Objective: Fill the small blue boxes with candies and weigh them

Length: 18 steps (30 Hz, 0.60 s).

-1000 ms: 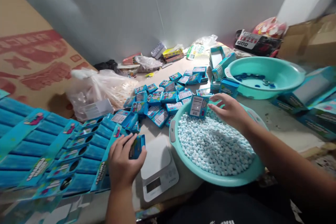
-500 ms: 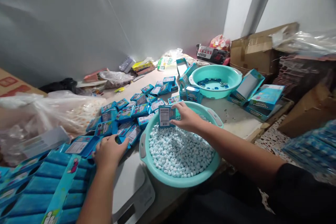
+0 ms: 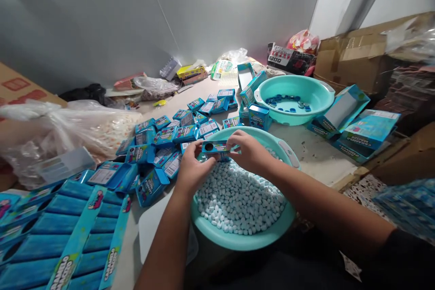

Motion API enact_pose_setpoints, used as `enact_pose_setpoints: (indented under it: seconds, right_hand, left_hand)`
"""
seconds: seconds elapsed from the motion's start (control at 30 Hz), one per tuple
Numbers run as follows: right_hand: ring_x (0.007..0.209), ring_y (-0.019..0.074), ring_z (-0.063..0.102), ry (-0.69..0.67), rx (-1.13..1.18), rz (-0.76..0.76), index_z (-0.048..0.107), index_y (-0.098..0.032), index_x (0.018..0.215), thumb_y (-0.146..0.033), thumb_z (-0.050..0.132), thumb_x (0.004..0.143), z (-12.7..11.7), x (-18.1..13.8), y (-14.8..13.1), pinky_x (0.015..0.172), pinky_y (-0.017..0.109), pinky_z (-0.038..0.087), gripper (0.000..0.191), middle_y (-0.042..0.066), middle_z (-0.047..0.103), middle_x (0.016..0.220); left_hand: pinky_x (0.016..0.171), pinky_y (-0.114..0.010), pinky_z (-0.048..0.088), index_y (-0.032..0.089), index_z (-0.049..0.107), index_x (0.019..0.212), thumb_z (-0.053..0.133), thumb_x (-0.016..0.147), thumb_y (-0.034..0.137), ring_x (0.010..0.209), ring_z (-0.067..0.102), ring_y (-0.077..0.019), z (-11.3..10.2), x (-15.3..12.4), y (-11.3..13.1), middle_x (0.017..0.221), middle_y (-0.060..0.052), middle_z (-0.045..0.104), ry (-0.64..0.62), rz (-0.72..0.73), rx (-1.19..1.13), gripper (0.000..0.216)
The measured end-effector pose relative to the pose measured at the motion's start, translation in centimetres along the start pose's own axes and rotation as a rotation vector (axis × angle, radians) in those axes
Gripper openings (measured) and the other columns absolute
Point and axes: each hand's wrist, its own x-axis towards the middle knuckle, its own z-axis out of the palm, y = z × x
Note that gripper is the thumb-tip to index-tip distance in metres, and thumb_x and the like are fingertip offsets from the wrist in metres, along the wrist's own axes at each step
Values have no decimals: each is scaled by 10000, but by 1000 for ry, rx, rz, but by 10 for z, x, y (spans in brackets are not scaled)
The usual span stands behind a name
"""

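A small blue candy box (image 3: 216,147) is held level above a turquoise basin (image 3: 244,241). My left hand (image 3: 195,165) grips its left end, and my right hand (image 3: 246,150) pinches its right end. A dark round hole shows near the left of the box's upturned side. Pale blue candies (image 3: 238,201) fill much of the basin below. Left of the basin lies a loose heap of similar blue boxes (image 3: 165,136). At the lower left, several more boxes (image 3: 68,231) sit in rows in display trays.
A second turquoise basin (image 3: 295,115) with blue discs stands behind. Open display boxes (image 3: 369,131) sit to its right. A flat scale (image 3: 154,226) lies under my left forearm. Plastic bags (image 3: 71,131) and cartons (image 3: 353,59) line the sides.
My left hand has moved from the box pile to the held box and grips it too. The box has turned from upright to lying level. The view has shifted slightly left.
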Motion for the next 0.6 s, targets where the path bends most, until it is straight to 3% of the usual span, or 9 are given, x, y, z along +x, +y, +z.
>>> enact_pose_setpoints:
  seconds: [0.1,0.23,0.33,0.47,0.53,0.6]
  right_hand:
    - [918,150,618,20,61,-50,598,-196,759,-60,624,813,-2,1,-2,765,270,546,148,35,621,992]
    - [964,175,681,74,114,91,635,-207,917,-181,598,884,-5,2,-3,822,306,568,56,49,706,1008]
    - [1076,274,689,-137,-132,280,690,-202,1065,-357,617,917,-8,0,-6,924,422,548,227,108,738,1121]
    - [1221,396,631,-592,-317,413,662,-211,1319,-643,725,783,-12,-11,-17,988,514,517,691,169,656,1347]
    - [1239,397,617,-697,-301,364,608,-222,1407,-695,749,728,-16,-20,-22,1008,506,510,840,166,599,1422]
    - [1254,373,603,-755,-251,293,539,-249,1478,-714,738,729,-19,-30,-25,1049,489,489,903,142,550,1470]
  left_hand:
    - [970,-389,525,208,565,1108,807,731,393,1108,684,-252,2,-6,0,1173,-77,702,14,46,-42,485]
    - [975,-366,521,234,536,1105,779,802,359,1123,681,-221,3,-16,5,1208,-59,698,222,243,58,408]
    - [946,-366,531,225,512,1041,793,783,342,1095,679,-223,1,-19,5,1167,-68,689,344,365,134,399]
    - [930,-388,537,217,509,1043,777,727,311,1097,643,-242,-1,-18,2,1202,-88,628,205,327,138,424]
    - [986,-430,525,219,486,1253,766,718,326,1196,602,-272,-3,-15,-1,1397,-131,529,79,231,84,614]
    - [1092,-479,470,253,327,1496,767,724,377,1358,513,-313,-6,-8,-3,1575,-151,380,-140,135,-6,897]
